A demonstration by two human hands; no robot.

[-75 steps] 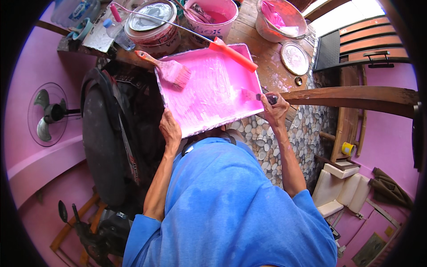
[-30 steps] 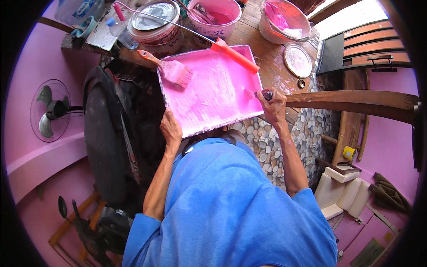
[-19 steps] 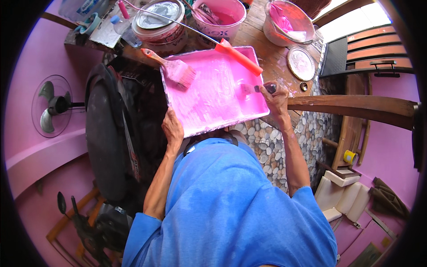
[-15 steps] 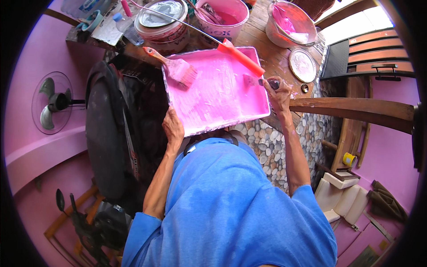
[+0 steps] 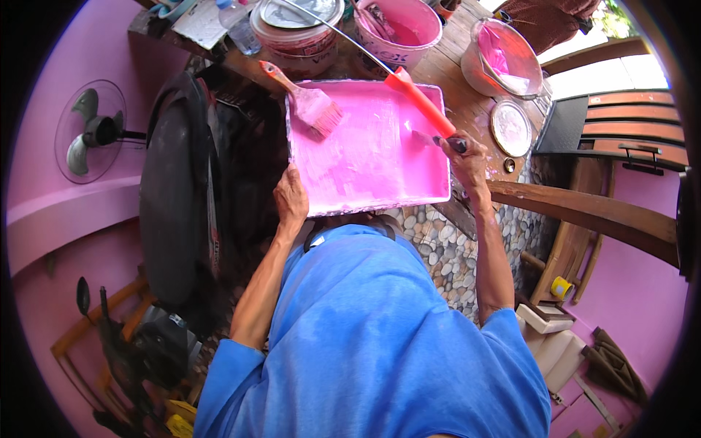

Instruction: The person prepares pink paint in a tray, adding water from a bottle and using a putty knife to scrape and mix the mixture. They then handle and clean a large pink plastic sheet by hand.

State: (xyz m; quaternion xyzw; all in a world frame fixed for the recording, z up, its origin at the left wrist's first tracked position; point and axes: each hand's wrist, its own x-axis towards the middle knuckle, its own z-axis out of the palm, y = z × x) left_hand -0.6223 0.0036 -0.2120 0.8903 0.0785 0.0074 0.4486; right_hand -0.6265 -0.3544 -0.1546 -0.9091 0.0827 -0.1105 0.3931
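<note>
My left hand [image 5: 292,196] is closed on the near left edge of a paint tray [image 5: 365,175] coated inside with wet pink paint. In my right hand [image 5: 469,166], at the tray's right side, is a small scraper [image 5: 458,144] with a dark handle. Its pink-smeared blade points left over the tray's inner right side. A wide paintbrush [image 5: 318,109], its bristles caked with pink, lies across the tray's far left corner. Over the far right corner rests a red-orange grip [image 5: 423,102] on a long metal rod, its lower end close to my right hand.
Beyond the tray, a wooden table [image 5: 445,73] holds a lidded paint bucket [image 5: 296,44], a pink paint pail [image 5: 401,44], a basin [image 5: 504,62] and a round lid [image 5: 511,128]. A wooden beam [image 5: 584,208] stands at right, a black-covered bulk [image 5: 175,190] and fan [image 5: 95,131] at left.
The view has shifted, so the table things sit farther right. The tray has turned slightly clockwise and its near edge lies more level. Both hands keep their holds.
</note>
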